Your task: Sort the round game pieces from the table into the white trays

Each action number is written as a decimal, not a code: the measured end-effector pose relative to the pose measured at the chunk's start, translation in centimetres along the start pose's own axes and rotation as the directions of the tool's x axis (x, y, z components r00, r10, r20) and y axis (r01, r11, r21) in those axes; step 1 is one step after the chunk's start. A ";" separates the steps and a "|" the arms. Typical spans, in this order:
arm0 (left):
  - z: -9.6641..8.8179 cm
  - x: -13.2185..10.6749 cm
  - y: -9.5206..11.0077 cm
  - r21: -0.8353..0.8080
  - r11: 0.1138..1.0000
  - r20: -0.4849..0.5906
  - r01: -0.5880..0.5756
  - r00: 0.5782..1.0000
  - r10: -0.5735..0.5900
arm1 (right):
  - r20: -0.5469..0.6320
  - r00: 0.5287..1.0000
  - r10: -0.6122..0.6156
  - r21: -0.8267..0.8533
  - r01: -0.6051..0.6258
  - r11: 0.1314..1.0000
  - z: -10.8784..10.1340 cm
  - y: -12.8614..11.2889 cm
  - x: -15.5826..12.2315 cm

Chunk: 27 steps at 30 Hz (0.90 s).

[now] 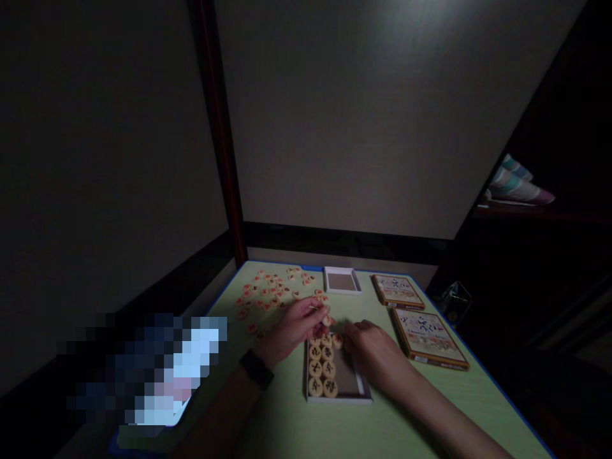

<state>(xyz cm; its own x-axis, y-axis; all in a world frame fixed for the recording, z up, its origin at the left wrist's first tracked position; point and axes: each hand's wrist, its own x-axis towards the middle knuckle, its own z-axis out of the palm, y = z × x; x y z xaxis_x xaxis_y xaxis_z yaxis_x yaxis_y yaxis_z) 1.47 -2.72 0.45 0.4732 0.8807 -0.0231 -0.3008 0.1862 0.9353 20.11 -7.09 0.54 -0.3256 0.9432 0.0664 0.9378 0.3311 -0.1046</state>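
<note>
Between the thumb and fingers of my left hand (305, 317) is a red-marked Chinese chess piece (327, 320), held just above the far end of an open shallow box (338, 400). Whether more pieces sit in that hand I cannot tell. Dark-marked round pieces (315, 369) lie in two columns along the box's left side. My right hand (375, 352) is closed over the box's right edge, its fingers curled against a red-marked piece (337, 341) in the far row. Its fingertips are partly hidden.
Loose pieces (272, 292) are scattered over the table's (268, 421) far left. An open box part (343, 281) lies at the back. Two printed boxes (398, 291) (430, 336) stand on the right. At the left edge is a bright pixelated patch (172, 376). Walls border the table's far side.
</note>
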 end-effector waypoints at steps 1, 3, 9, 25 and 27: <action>0.0 0.0 0.0 -0.002 1.000 -0.003 0.003 1.000 -0.003 | 0.001 1.000 -0.001 0.018 0.001 1.000 0.1 0.0 0.1; 0.0 0.1 0.0 -0.003 1.000 -0.004 0.014 1.000 -0.014 | 0.006 1.000 -0.003 0.055 0.002 0.999 0.2 0.0 0.2; -0.1 0.1 0.0 -0.013 1.000 0.020 0.022 1.000 -0.022 | 0.017 1.000 0.011 0.131 -0.013 0.991 0.0 -0.2 0.1; -0.6 -0.2 -0.2 0.182 0.982 0.181 0.041 0.981 -0.074 | -0.565 0.778 -0.273 0.353 0.527 0.773 -1.1 0.1 -0.4; -0.7 -0.3 -0.2 0.205 0.977 0.236 0.051 0.967 -0.100 | -0.594 0.750 -0.290 0.307 0.545 0.780 -0.9 -0.3 -0.5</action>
<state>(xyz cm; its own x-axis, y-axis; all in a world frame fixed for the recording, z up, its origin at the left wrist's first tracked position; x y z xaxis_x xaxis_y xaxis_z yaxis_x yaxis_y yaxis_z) 0.82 -2.71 -0.02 0.6826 0.7301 -0.0327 -0.1002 0.1378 0.9854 20.07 -7.67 1.39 -0.4447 0.5945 0.6699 0.5172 0.7811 -0.3499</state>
